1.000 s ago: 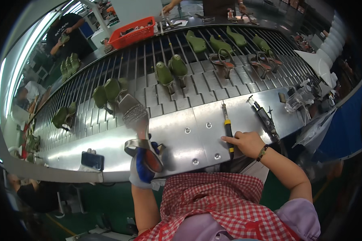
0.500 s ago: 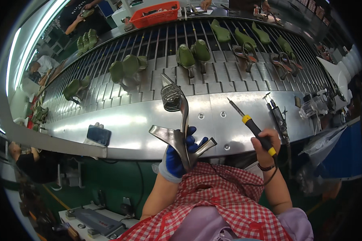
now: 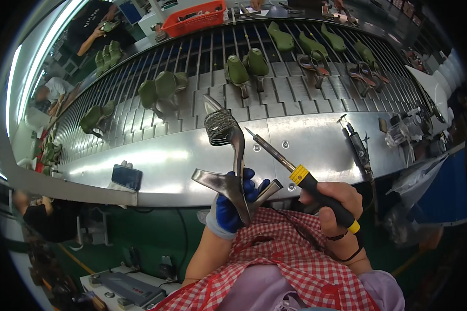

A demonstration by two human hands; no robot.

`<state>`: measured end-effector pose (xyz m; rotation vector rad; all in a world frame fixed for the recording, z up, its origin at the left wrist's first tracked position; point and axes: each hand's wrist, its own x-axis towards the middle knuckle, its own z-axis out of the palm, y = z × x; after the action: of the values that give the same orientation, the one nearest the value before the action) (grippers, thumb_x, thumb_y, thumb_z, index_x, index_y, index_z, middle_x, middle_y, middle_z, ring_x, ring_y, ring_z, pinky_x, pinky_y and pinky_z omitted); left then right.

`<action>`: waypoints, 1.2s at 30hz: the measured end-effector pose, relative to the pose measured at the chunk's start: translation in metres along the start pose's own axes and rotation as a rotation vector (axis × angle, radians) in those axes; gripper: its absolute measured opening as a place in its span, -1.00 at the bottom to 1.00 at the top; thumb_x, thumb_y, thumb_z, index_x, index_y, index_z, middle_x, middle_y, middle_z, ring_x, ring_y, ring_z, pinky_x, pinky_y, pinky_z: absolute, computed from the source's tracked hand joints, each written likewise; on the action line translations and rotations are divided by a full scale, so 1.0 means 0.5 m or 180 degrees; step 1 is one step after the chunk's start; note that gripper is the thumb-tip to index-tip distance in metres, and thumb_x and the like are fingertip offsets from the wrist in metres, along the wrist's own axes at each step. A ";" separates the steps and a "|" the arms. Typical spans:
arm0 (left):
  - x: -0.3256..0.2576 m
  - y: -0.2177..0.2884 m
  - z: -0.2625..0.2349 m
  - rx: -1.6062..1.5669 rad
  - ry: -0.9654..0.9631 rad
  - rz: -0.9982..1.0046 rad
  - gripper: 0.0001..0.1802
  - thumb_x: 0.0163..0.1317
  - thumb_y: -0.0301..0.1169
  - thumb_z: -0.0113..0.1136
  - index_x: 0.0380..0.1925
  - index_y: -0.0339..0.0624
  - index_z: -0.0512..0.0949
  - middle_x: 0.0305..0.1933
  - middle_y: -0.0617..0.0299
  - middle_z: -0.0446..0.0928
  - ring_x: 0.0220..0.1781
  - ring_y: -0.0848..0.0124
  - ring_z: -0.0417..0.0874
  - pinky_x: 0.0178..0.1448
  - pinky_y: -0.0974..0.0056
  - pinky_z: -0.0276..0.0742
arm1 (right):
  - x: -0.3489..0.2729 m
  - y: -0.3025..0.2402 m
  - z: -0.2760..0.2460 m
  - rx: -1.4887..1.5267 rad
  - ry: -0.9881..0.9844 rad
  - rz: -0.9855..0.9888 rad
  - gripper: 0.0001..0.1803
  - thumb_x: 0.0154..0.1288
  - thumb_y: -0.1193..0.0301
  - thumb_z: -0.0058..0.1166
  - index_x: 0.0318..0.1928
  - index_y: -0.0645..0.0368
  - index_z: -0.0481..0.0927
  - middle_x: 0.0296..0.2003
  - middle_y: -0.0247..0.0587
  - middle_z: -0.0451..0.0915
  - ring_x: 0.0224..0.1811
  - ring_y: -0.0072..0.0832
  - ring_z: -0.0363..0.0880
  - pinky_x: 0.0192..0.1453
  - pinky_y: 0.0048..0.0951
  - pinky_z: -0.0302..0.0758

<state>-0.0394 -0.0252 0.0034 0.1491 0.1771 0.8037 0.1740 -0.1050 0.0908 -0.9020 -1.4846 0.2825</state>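
Through the head camera I count one dark phone at the left, near the front edge of the counter. Next, my left hand, in one blue-grey glove, has its fingers closed around one silvery heeled sandal, raised over that edge. Then comes one yellow-black pointed tool, its tip beside the sandal; my bare right hand wraps its handle. Further right lies one black tool.
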 end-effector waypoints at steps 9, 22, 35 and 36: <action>-0.004 0.004 0.005 0.0059 0.0129 -0.0002 -0.51 0.27 -0.21 0.18 0.10 -0.26 0.36 -0.24 0.21 0.51 -0.27 0.39 0.58 0.09 0.27 0.53 | 0.015 0.005 0.013 -0.0279 -0.0118 -0.0257 -0.64 0.11 0.41 0.11 -0.08 0.34 0.54 -0.50 -0.11 0.66 -0.50 -0.34 0.69 -0.39 -0.47 0.62; 0.001 0.014 -0.029 0.0165 -0.0368 0.0071 -0.44 0.25 -0.13 0.21 0.12 -0.25 0.36 -0.11 0.15 0.54 -0.14 0.36 0.58 -0.04 0.28 0.52 | 0.010 -0.011 0.011 -0.0738 -0.0414 -0.0146 -0.65 0.03 0.38 0.13 -0.13 0.26 0.57 -0.50 -0.18 0.65 -0.53 -0.36 0.65 -0.40 -0.47 0.59; -0.008 0.041 -0.016 0.0400 0.0189 0.0456 -0.58 0.41 -0.08 -0.04 -0.03 -0.24 0.44 -0.21 0.16 0.56 -0.26 0.31 0.59 -0.06 0.21 0.55 | 0.021 -0.049 0.003 -0.0067 -0.0900 -0.0150 -0.72 -0.06 0.36 0.16 -0.29 0.22 0.63 -0.60 -0.27 0.59 -0.60 -0.38 0.62 -0.49 -0.46 0.55; -0.009 0.045 -0.012 0.0553 0.0235 0.0530 -0.57 0.41 -0.08 -0.04 -0.03 -0.25 0.43 -0.22 0.15 0.55 -0.27 0.31 0.59 -0.05 0.21 0.55 | 0.020 -0.049 0.000 0.0040 -0.0909 -0.0113 -0.74 -0.04 0.36 0.16 -0.31 0.22 0.64 -0.62 -0.28 0.59 -0.60 -0.38 0.62 -0.49 -0.47 0.55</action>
<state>-0.0594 -0.0126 0.0027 0.3015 0.3074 0.9602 0.1664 -0.1146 0.1143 -0.8495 -1.7578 0.4070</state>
